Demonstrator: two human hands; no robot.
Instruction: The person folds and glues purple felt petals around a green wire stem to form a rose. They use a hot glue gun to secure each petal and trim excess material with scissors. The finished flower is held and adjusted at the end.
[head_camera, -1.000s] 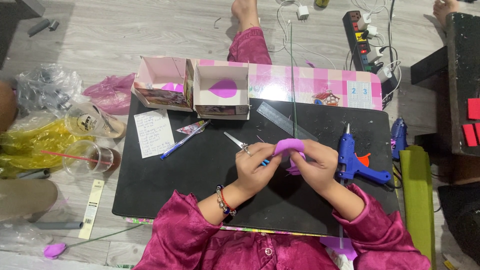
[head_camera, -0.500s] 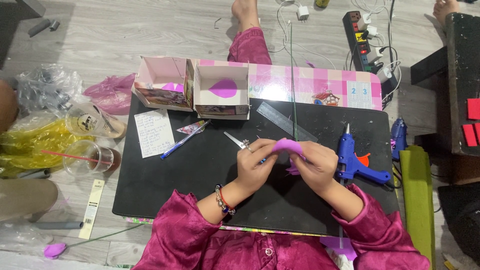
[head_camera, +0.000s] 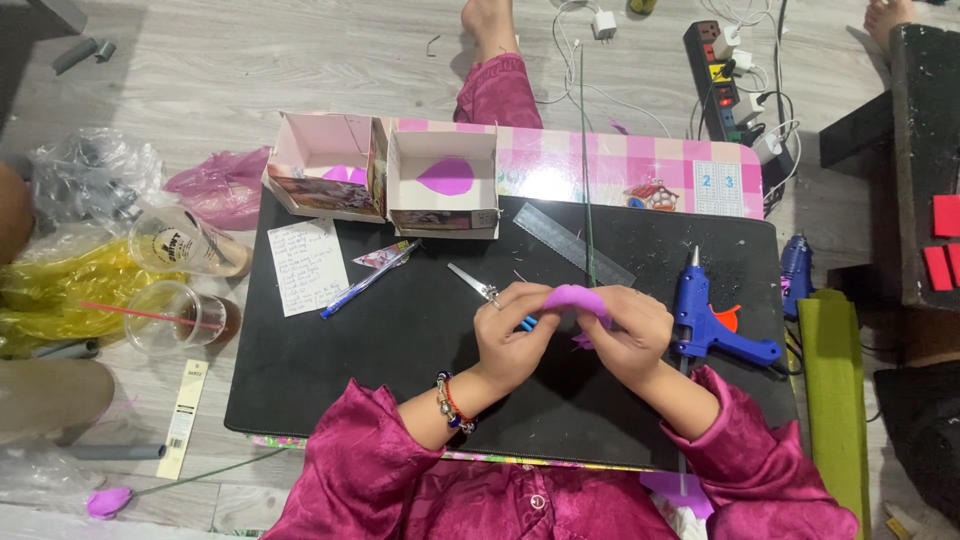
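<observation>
Barely shifting from a moment ago, the left hand (head_camera: 520, 335) and right hand (head_camera: 628, 335) are still pinching a small purple foam petal (head_camera: 575, 298) in a narrow grip above the black desk (head_camera: 400, 350), beside a blue glue gun (head_camera: 710, 320) and scissors (head_camera: 475, 283), on grey wooden flooring (head_camera: 250, 60).

Most of the purple petal piece (head_camera: 574, 297) is covered by the fingers of the left hand (head_camera: 515, 340) and right hand (head_camera: 630, 335), so its full outline cannot be told. The scissors (head_camera: 478, 286) show only their blades and pivot, the handles lying hidden under the left hand; writing on the white note (head_camera: 306, 265) is too small to read. The dark furniture (head_camera: 925, 150) at right, the purple flower bud (head_camera: 108, 501) and the person's sleeves are cut off by or run to the picture's edges.
</observation>
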